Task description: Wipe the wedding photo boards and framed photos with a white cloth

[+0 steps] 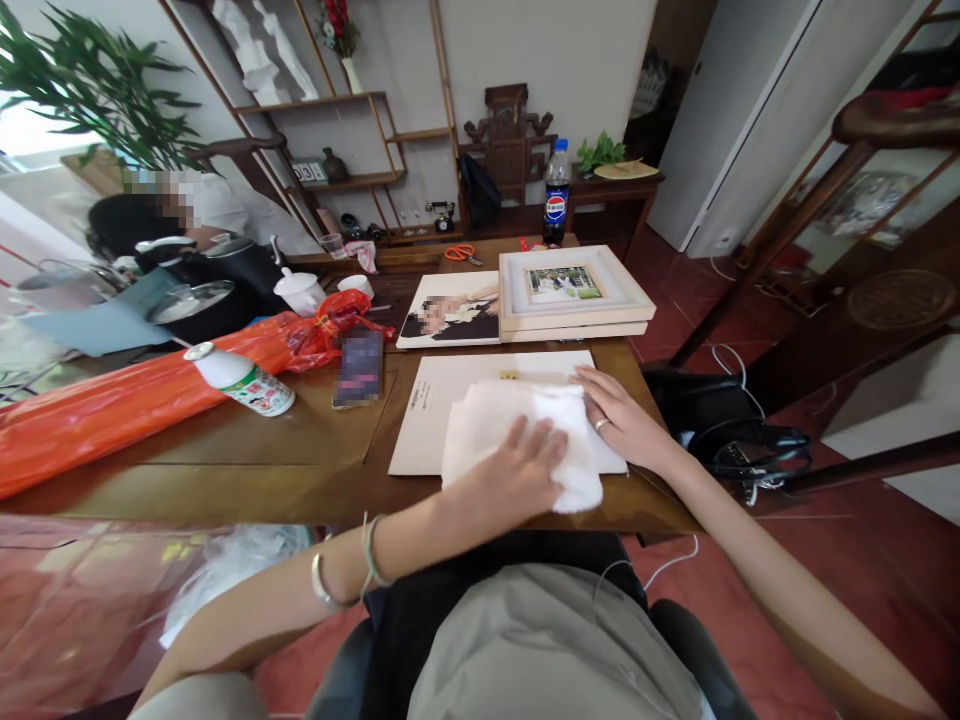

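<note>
A folded white cloth [487, 420] lies over a flat white panel [420, 430] near the table's front edge. My left hand [529, 462] presses on the cloth, fingers spread and flat. At the panel's right side rests my right hand [619, 415], a ring on one finger, its fingers stretched out by the cloth's far right corner. Whether those fingertips touch the cloth or only the panel, I cannot tell. Small dark print and a little yellowish piece [508, 375] show on the panel beyond the cloth.
Behind the panel are a photo print [457, 310] and stacked white frames [577, 290]. Left of it lie a phone [358, 368], a white bottle [240, 380] and a long red plastic-wrapped bundle [150, 390]. Orange-handled scissors [461, 253] and a cola bottle [556, 195] stand farther back. A person [217, 205] is at left.
</note>
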### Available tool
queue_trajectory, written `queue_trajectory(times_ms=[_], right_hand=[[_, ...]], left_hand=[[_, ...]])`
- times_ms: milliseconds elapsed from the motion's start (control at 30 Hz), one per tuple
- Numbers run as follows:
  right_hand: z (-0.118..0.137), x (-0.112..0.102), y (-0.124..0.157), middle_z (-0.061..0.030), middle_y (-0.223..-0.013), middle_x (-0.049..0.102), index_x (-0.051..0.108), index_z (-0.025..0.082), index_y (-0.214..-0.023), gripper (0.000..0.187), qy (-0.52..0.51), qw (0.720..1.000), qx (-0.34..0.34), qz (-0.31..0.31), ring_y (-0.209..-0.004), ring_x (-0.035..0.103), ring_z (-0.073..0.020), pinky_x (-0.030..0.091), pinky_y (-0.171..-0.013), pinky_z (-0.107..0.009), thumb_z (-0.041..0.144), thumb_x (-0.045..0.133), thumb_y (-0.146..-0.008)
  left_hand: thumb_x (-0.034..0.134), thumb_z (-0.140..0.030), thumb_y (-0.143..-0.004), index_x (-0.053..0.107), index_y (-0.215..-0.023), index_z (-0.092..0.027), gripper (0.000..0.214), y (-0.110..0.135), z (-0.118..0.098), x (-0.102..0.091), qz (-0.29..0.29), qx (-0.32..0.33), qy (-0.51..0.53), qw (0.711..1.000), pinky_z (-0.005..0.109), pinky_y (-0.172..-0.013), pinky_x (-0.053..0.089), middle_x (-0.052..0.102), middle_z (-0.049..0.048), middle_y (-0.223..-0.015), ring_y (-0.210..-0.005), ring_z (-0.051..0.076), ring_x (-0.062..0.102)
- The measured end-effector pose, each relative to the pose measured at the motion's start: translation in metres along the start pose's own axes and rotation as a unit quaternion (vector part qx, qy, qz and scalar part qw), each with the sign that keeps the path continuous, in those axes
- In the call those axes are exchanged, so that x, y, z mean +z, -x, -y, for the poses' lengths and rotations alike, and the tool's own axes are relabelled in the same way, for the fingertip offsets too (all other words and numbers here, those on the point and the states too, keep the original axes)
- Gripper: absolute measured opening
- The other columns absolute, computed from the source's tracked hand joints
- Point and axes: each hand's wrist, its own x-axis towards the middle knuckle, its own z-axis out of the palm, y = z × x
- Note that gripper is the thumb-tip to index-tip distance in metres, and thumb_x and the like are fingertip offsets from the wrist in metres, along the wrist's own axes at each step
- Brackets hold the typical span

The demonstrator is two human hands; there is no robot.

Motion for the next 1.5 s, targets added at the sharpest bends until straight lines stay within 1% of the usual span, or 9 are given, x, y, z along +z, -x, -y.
queue_trajectory(times_ms=[133, 400, 533, 733, 867, 967, 1067, 1300, 1500], right_hand=[[0.0, 0.0, 0.0, -0.0126, -0.147, 0.038, 0.043, 0.02, -0.138, 0.046, -0.005, 1.0, -0.005, -0.001, -0.141, 0.029, -0.0263, 0.028, -0.116, -0.051, 0.02, 0.033, -0.092], [0.001, 0.001, 0.0, -0.0147, -0.146, 0.039, 0.047, 0.017, -0.135, 0.043, 0.002, 1.0, 0.002, -0.01, -0.14, 0.031, -0.0277, 0.028, -0.116, -0.05, 0.028, 0.033, -0.096], [-0.001, 0.002, 0.0, -0.0149, -0.147, 0.038, 0.046, 0.017, -0.136, 0.043, 0.009, 1.0, -0.005, -0.012, -0.14, 0.03, -0.0278, 0.028, -0.116, -0.051, 0.027, 0.033, -0.095], [0.0, 0.002, -0.001, -0.0169, -0.145, 0.04, 0.048, 0.014, -0.134, 0.043, 0.007, 1.0, 0.003, -0.002, -0.14, 0.03, -0.0285, 0.029, -0.116, -0.05, 0.024, 0.034, -0.094], [-0.001, 0.001, 0.0, -0.0118, -0.147, 0.038, 0.044, 0.021, -0.137, 0.05, -0.014, 1.0, -0.005, -0.001, -0.141, 0.028, -0.0276, 0.028, -0.115, -0.053, 0.014, 0.037, -0.088], [-0.001, 0.0, 0.0, -0.0087, -0.149, 0.036, 0.042, 0.025, -0.139, 0.055, -0.024, 1.0, -0.014, -0.001, -0.142, 0.027, -0.0267, 0.028, -0.115, -0.054, 0.011, 0.038, -0.086], [-0.001, 0.001, 0.0, -0.0095, -0.148, 0.038, 0.043, 0.024, -0.138, 0.05, -0.019, 1.0, -0.008, -0.007, -0.141, 0.029, -0.0269, 0.028, -0.115, -0.054, 0.015, 0.036, -0.089], [-0.001, 0.001, 0.0, -0.0129, -0.147, 0.038, 0.042, 0.022, -0.139, 0.046, -0.008, 1.0, -0.018, -0.008, -0.14, 0.03, -0.0296, 0.029, -0.114, -0.055, 0.025, 0.036, -0.094], [0.0, 0.0, 0.0, -0.0133, -0.139, 0.043, 0.042, 0.022, -0.138, 0.043, 0.015, 1.0, -0.016, -0.003, -0.135, 0.035, -0.0291, 0.032, -0.112, -0.054, 0.027, 0.032, -0.096]], left_hand=[[0.054, -0.025, -0.092, 0.071, -0.091, -0.016, 0.019, 0.01, -0.022, -0.009, -0.031, 0.017, 0.009, 0.999, 0.052, -0.103, 0.041, 0.054, 0.0154, -0.134, -0.126, 0.034, 0.049], [0.051, -0.009, -0.089, 0.071, -0.09, -0.012, 0.02, -0.025, 0.042, 0.024, 0.004, -0.071, 0.004, 0.997, 0.05, -0.106, 0.038, 0.038, 0.0164, -0.147, -0.138, 0.034, 0.033], [0.047, -0.011, -0.091, 0.072, -0.09, -0.012, 0.025, -0.041, 0.049, 0.035, -0.003, -0.073, -0.012, 0.997, 0.05, -0.11, 0.034, 0.028, 0.0127, -0.153, -0.142, 0.033, 0.023], [0.041, -0.015, -0.094, 0.071, -0.102, -0.012, 0.031, -0.023, 0.001, 0.016, -0.001, -0.054, 0.017, 0.998, 0.046, -0.112, 0.031, 0.04, 0.0117, -0.147, -0.138, 0.028, 0.033], [0.041, -0.023, -0.095, 0.063, -0.117, -0.009, 0.034, -0.008, -0.046, -0.001, -0.042, -0.047, 0.019, 0.998, 0.042, -0.112, 0.029, 0.041, 0.0131, -0.146, -0.137, 0.029, 0.034], [0.038, -0.023, -0.096, 0.058, -0.124, -0.005, 0.039, -0.007, -0.061, -0.003, -0.057, -0.054, -0.001, 0.997, 0.04, -0.111, 0.03, 0.043, 0.0149, -0.144, -0.135, 0.028, 0.038], [0.036, -0.022, -0.097, 0.054, -0.128, -0.003, 0.041, -0.016, -0.045, 0.004, -0.033, -0.068, -0.01, 0.997, 0.04, -0.109, 0.035, 0.047, 0.0149, -0.142, -0.133, 0.027, 0.041], [0.043, -0.016, -0.096, 0.069, -0.1, -0.009, 0.027, -0.047, 0.045, 0.017, 0.03, -0.083, 0.069, 0.994, 0.037, -0.103, 0.041, 0.051, 0.0148, -0.137, -0.125, 0.025, 0.05], [0.032, -0.022, -0.102, 0.062, -0.116, -0.012, 0.034, -0.083, 0.09, 0.013, -0.017, -0.048, 0.175, 0.983, 0.03, -0.087, 0.047, 0.068, 0.0087, -0.104, -0.097, 0.018, 0.061]])
